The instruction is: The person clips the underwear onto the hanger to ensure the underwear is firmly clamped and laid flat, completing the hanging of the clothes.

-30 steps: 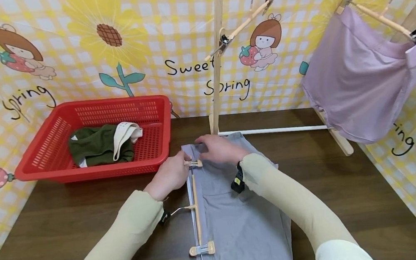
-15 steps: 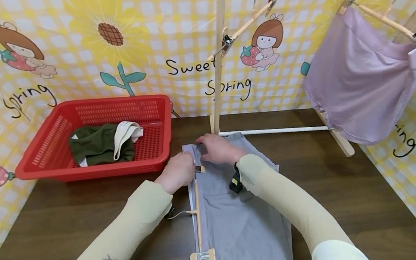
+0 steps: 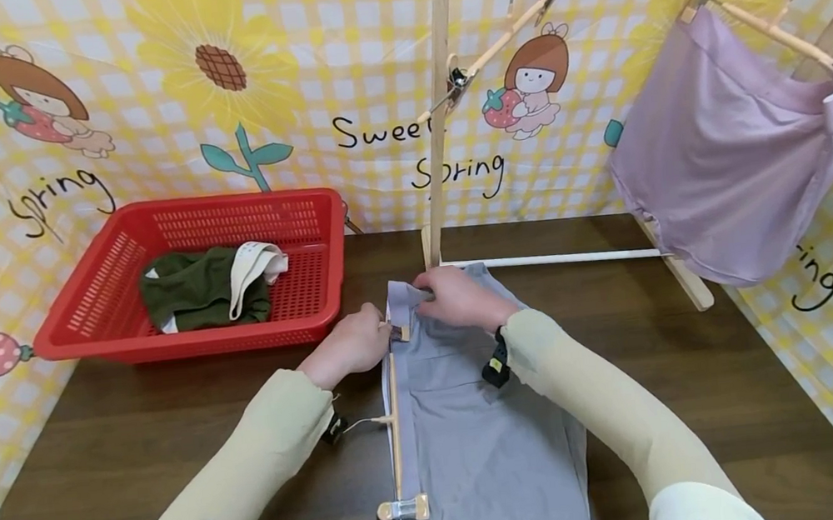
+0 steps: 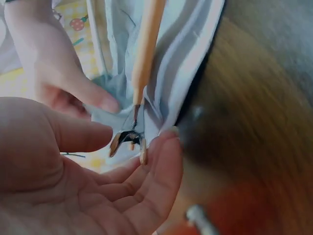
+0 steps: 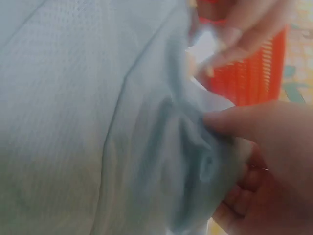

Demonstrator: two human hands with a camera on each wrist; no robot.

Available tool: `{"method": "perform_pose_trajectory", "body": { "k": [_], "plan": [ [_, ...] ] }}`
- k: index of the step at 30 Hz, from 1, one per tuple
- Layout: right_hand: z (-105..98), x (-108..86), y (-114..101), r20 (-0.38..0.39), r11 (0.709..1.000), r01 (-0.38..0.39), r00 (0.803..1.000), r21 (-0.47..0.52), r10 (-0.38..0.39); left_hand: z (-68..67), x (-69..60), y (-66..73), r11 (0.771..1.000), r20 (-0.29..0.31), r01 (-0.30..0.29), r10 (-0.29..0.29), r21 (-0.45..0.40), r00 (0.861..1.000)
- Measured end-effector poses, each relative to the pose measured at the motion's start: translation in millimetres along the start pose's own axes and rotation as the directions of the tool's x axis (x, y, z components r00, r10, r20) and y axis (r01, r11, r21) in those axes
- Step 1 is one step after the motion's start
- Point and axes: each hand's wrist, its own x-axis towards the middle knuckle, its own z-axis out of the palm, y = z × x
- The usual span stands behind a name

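Observation:
Grey shorts (image 3: 495, 445) lie on the table, waistband to the left, with a wooden clip hanger (image 3: 394, 429) along that band. My left hand (image 3: 353, 346) holds the hanger's far clip (image 4: 131, 137) between thumb and fingers. In the left wrist view its handles stand spread apart; whether it bites the cloth I cannot tell. My right hand (image 3: 461, 296) pinches the far corner of the waistband, its thumb on top of the bunched cloth in the right wrist view. The near clip (image 3: 404, 509) lies across the waistband, with no hand on it.
A red basket (image 3: 191, 342) with a dark green garment (image 3: 193, 290) and a white band (image 3: 255, 269) stands at the back left. Behind the hands rises a rack's wooden post (image 3: 438, 141). A bare clip hanger (image 3: 504, 38) and lilac shorts (image 3: 738, 154) hang from the rack.
The waistband's far corner and my right hand have shifted slightly right. My left hand has turned and drawn back a little at the far clip, which now shows more edge-on.

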Motion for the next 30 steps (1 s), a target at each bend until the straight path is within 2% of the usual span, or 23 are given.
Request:
{"method": "perform_pose_trajectory", "body": {
  "k": [3, 8, 12, 17, 20, 22, 26, 30],
  "plan": [
    [-5.7, -10.1, 10.1, 0.001, 0.997, 0.013, 1.000, 0.076, -0.013, -1.4, -0.3, -3.2, 0.999, 0.023, -0.026, 0.026, 0.029, 0.999],
    [-15.0, -25.9, 33.7, 0.050, 0.987, -0.039, 0.998, 0.153, 0.032, -2.6, -1.5, -1.8, 0.997, 0.021, -0.060, 0.059, 0.039, 0.998],
    [-23.4, -36.8, 51.6, 0.092, 0.989, -0.039, 0.995, 0.145, 0.026, -1.2, -1.1, 1.2, 0.996, 0.047, -0.051, 0.055, -0.077, 0.997],
    [-33.2, -45.2, 69.6, 0.109, 0.989, -0.080, 0.992, 0.127, 0.067, -2.7, 2.8, 4.1, 0.975, 0.067, -0.014, 0.030, -0.221, 0.997],
    [-34.4, -46.3, 72.4, 0.119, 0.972, -0.133, 0.987, 0.195, 0.111, -4.9, 6.4, 5.1, 0.952, 0.077, 0.000, 0.025, -0.307, 0.997],
    [-31.8, -45.6, 70.5, 0.116, 0.952, -0.161, 0.984, 0.260, 0.135, -5.9, 8.9, 5.1, 0.928, 0.094, 0.027, 0.009, -0.372, 0.996],
    [-21.4, -40.7, 64.5, 0.069, 0.914, -0.157, 0.987, 0.374, 0.142, -6.3, 13.3, 3.7, 0.888, 0.126, 0.084, -0.029, -0.453, 0.992],
    [-12.5, -34.4, 59.8, 0.012, 0.888, -0.109, 0.993, 0.447, 0.115, -4.9, 13.9, 0.9, 0.819, 0.176, 0.149, -0.059, -0.555, 0.983]
  ]
}}
